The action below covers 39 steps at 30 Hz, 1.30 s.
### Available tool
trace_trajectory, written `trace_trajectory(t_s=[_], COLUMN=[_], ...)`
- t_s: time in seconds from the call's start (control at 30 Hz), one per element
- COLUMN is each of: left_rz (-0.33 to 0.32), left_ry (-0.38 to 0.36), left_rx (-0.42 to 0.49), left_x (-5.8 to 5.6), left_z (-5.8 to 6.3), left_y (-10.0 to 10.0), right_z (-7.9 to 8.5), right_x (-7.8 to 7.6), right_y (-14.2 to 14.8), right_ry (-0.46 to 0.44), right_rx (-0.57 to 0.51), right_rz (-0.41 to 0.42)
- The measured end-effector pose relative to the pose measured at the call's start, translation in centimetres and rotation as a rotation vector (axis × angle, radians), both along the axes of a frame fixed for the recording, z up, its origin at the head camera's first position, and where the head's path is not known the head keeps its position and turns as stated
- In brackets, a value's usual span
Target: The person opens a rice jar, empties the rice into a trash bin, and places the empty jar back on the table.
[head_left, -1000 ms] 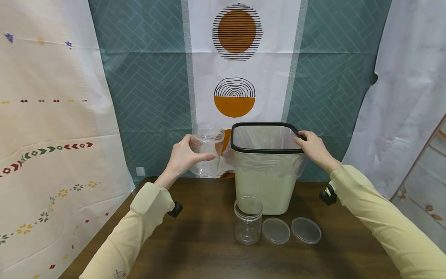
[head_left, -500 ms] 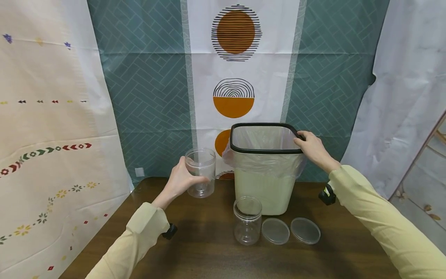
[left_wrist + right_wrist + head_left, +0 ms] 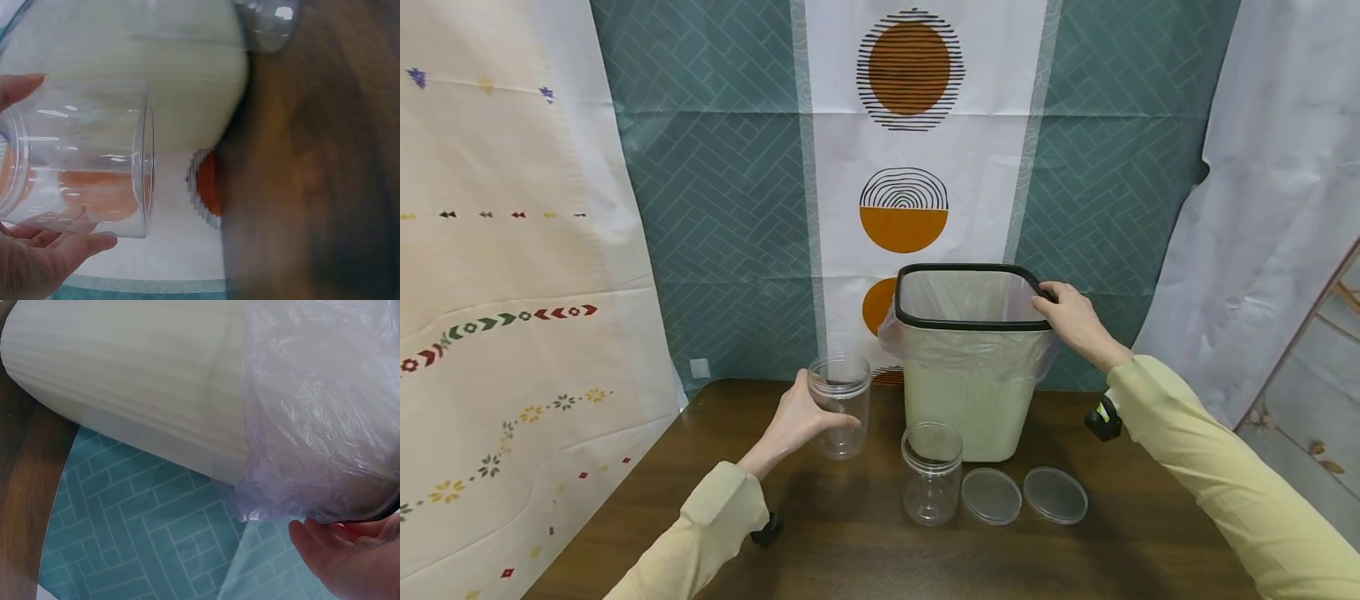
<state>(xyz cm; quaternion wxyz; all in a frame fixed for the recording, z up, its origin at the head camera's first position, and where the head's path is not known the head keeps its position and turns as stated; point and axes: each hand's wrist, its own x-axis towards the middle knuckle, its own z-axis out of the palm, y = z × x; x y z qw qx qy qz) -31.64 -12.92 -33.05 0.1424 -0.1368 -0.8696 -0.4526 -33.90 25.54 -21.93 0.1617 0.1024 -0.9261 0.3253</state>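
Note:
My left hand point(image 3: 801, 421) grips an upright clear plastic jar point(image 3: 846, 417) without a lid, thumb and fingers on opposite sides. In the left wrist view, the base of this held jar point(image 3: 100, 162) appears apart from the wooden tabletop point(image 3: 312, 175). My right hand point(image 3: 1078, 323) holds the right side of the trash bin's black rim point(image 3: 977, 326). The pale green trash bin point(image 3: 970, 408) stands on the table, with a translucent bag point(image 3: 319, 412) folded over its outside. In the right wrist view, the fingers point(image 3: 306, 544) are at the rim, below the bag's edge.
A second open clear jar point(image 3: 932, 487) stands in front of the bin. Two round clear lids, a left lid point(image 3: 992, 497) and a right lid point(image 3: 1056, 496), lie flat to its right. Behind the table point(image 3: 850, 550) hangs a green and white patterned cloth point(image 3: 730, 250).
My left hand has brought the jar down from beside the bin's rim to just above the table, left of the bin. The right hand stays on the rim.

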Motion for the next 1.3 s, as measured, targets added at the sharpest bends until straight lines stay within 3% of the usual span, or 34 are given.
trace_trajectory(t_s=[0.3, 0.57, 0.87, 1.3], left_rz=[-0.014, -0.056, -0.077, -0.116], left_ry=[-0.024, -0.065, -0.087, -0.07], left_rx=[-0.002, -0.015, -0.029, -0.054], left_x=[0.3, 0.5, 0.5, 0.5], left_z=[-3.0, -4.9, -6.3, -7.4], left_y=[1.0, 1.2, 1.4, 1.7], right_z=[0.1, -0.1, 0.0, 0.2], right_x=[0.0, 0.0, -0.1, 0.1], right_y=[0.1, 0.1, 0.1, 0.0], right_ry=[0.0, 0.003, 0.018, 0.003], right_rx=[-0.005, 0.001, 0.001, -0.005], right_rz=[-0.003, -0.001, -0.005, -0.003])
